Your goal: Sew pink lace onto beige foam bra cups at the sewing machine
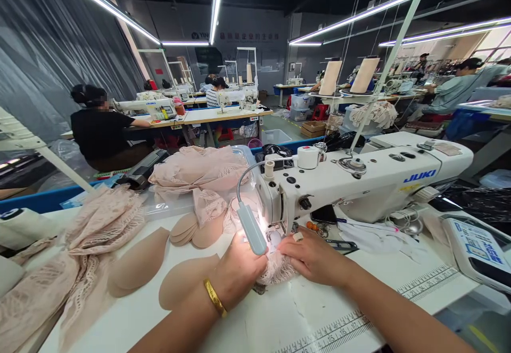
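Observation:
A white sewing machine [359,174] stands on the table, its needle area lit by a grey gooseneck lamp [252,228]. Pink lace fabric [279,270] lies bunched beneath the machine's head. My left hand [239,265], with a gold bangle at the wrist, is closed on the lace's left side, its fingertips partly behind the lamp. On the right side of the lace rests my right hand [313,254], fingers bent together and pressing the fabric near the needle. Beige cup pads [138,260] lie left of my left hand.
Pink lace piles [106,220] sit at the left and on a clear plastic bin [159,204] behind. A phone [324,214], white cloth [379,236] and control box [477,252] lie right. People work at machines beyond.

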Demonstrator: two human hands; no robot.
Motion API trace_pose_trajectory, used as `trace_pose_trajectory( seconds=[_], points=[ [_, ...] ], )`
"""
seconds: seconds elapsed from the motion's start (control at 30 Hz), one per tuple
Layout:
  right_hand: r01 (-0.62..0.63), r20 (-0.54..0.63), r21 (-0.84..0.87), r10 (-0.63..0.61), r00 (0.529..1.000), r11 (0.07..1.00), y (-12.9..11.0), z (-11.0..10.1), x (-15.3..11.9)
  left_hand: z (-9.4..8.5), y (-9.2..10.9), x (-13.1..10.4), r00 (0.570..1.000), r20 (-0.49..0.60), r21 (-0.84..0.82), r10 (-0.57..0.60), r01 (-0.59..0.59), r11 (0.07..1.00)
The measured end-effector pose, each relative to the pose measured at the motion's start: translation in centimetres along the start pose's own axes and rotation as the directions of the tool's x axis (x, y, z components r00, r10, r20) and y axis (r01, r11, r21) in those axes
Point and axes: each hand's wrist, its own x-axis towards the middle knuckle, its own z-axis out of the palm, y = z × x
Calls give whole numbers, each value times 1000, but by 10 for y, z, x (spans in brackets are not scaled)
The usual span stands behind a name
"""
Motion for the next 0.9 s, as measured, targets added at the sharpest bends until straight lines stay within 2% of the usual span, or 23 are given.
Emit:
trace_pose_trajectory(
  seconds=[0.07,0.1,0.13,0.2,0.27,0.3,0.33,0.37,0.4,0.47,0.57,0.63,0.67,0.73,0.77,0.83,0.9],
  points=[
    [-50,-11,-32,49,999,998,1,0,1,4,4,1,986,38,-120,-164,168,978],
    [-71,-16,-46,71,997,996,1,0,1,6,6,1,960,65,-184,-273,280,942],
    [-92,-18,-52,91,996,994,1,0,2,8,9,3,914,92,-247,-394,404,881],
    [-143,-18,-48,142,990,989,2,0,4,9,14,8,761,143,-368,-633,635,679],
    [-205,-16,-41,204,979,978,3,1,6,8,18,14,619,202,-459,-759,745,485],
    [-234,-15,-42,233,972,971,3,1,7,7,19,17,566,233,-498,-791,768,403],
    [-256,-15,-47,255,967,966,4,2,8,6,20,19,542,256,-524,-801,774,356],
    [-268,-13,-51,268,963,962,4,3,8,5,20,21,553,257,-529,-792,767,364],
    [-270,-8,-51,270,963,961,4,3,9,5,19,21,587,242,-515,-772,752,411],
    [-265,0,-38,265,964,964,5,4,9,6,17,18,685,192,-455,-703,697,555],
    [-243,-1,8,243,970,970,5,4,8,4,10,11,850,141,-369,-508,521,769],
    [-214,-25,22,214,976,977,6,4,6,-3,6,6,926,143,-336,-348,376,863],
    [-185,-48,17,185,982,983,6,4,4,-8,4,5,951,150,-302,-270,304,903],
    [-112,-121,-26,108,987,993,4,4,1,-18,2,5,966,194,-208,-172,211,955],
    [-77,-164,-54,67,984,996,2,3,-1,-22,2,6,961,224,-160,-162,200,967],
    [-4,-227,-79,-14,974,997,-4,1,-2,-29,4,9,943,266,-122,-198,236,964],
    [99,-234,-47,-107,966,994,-13,0,-2,-30,7,12,937,274,-194,-217,275,942]
  ],
)
